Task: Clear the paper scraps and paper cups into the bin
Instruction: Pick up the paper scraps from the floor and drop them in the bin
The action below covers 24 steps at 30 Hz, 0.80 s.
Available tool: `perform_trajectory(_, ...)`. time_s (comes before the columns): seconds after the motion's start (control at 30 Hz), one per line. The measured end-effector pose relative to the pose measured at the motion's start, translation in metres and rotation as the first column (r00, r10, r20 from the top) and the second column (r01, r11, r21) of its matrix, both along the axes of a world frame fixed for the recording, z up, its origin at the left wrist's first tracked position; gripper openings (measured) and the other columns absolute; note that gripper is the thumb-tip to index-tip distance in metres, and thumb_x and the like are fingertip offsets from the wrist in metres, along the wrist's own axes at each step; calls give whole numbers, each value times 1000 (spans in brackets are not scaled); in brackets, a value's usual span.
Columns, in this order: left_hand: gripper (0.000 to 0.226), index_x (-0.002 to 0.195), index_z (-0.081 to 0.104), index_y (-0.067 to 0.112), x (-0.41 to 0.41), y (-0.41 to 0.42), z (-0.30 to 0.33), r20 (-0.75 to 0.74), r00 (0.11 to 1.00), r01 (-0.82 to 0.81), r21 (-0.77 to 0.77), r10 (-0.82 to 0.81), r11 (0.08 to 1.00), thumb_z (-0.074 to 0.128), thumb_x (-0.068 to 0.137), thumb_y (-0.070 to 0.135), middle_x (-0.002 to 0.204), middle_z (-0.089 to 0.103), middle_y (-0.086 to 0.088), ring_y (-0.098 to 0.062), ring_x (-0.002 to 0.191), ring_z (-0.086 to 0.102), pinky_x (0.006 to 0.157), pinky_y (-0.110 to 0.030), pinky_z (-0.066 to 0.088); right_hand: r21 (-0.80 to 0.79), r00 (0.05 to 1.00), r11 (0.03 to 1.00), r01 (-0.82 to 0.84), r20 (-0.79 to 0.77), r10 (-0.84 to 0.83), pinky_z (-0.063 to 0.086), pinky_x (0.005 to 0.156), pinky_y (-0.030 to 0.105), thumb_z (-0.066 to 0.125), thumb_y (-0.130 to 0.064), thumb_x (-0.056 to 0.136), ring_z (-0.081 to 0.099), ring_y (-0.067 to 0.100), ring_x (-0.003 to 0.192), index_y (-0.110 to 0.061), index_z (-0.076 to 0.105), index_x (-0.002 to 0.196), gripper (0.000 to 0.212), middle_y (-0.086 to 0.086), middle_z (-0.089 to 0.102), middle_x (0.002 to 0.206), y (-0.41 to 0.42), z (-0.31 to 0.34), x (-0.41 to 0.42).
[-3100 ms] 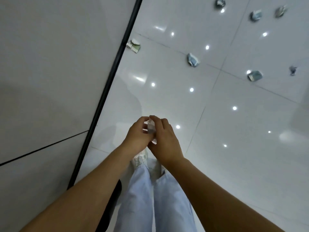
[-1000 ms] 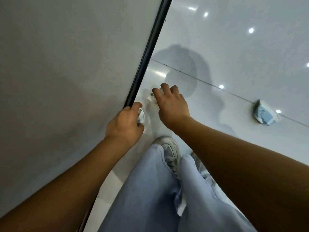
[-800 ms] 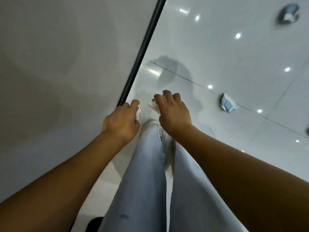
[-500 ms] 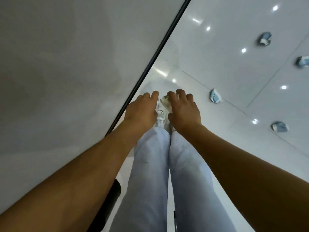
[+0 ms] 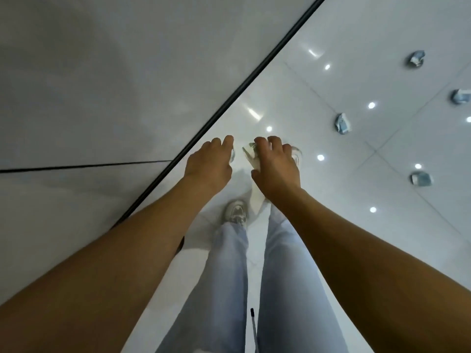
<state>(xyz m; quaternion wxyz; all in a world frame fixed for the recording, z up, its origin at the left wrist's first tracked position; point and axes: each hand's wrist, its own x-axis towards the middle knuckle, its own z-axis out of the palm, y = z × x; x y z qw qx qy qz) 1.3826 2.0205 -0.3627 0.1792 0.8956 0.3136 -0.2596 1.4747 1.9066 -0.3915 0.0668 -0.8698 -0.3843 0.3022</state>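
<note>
Paper scrap (image 5: pixel 249 154) pinched in curled right hand (image 5: pixel 276 169) fingers; left hand (image 5: pixel 210 164) at 9 o'clock, fingers curled, contents indiscernible.

My jeans (image 5: pixel 224 289) and a white sneaker (image 5: pixel 235 212) stand on the glossy white floor (image 5: pixel 382 225), beside a grey wall (image 5: pixel 102 72).

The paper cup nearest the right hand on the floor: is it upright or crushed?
Crushed. The paper cup lies crumpled and flattened on the glossy floor, with no round open rim visible.
</note>
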Motion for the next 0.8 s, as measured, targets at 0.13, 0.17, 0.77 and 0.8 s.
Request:
perform_trajectory(0.13,47,131,38,16,-70,-34,15,-22,998,-65,-30,64,997,54,87,13,113,54,-9,-27,101,54,62,-33,35,-42,998,998,-39,-46,37,48,82,34,67,-17,84,44,28,116,-19,37,138,62,8,42,138,-32,20,-61)
perform_trajectory(0.17,47,131,38,16,-83,-42,19,-20,996,-87,-29,86,996,54,87,13,113,55,-9,-26,101,54,61,-33,35,-43,997,998,-51,-54,49,47,83,33,68,-19,84,43,28,117,-20,37,139,63,8,41,139,-38,25,-72)
perform_trajectory(0.77,45,132,41,10,-278,-159,59,110,802,-582,-79,587,810,56,89,13,113,56,-15,-34,105,55,82,-45,51,-6,913,916,-402,-75,401,42,73,31,68,-16,81,44,28,114,-19,41,134,60,7,43,135,-117,55,-216)
perform_trajectory(0.8,44,130,43,9,-295,-164,59,121,782,-608,-73,612,791,56,88,12,112,56,-16,-35,103,55,80,-45,51,-3,903,906,-423,-84,421,41,72,31,68,-15,80,44,28,113,-18,41,133,59,8,43,134,-117,55,-229)
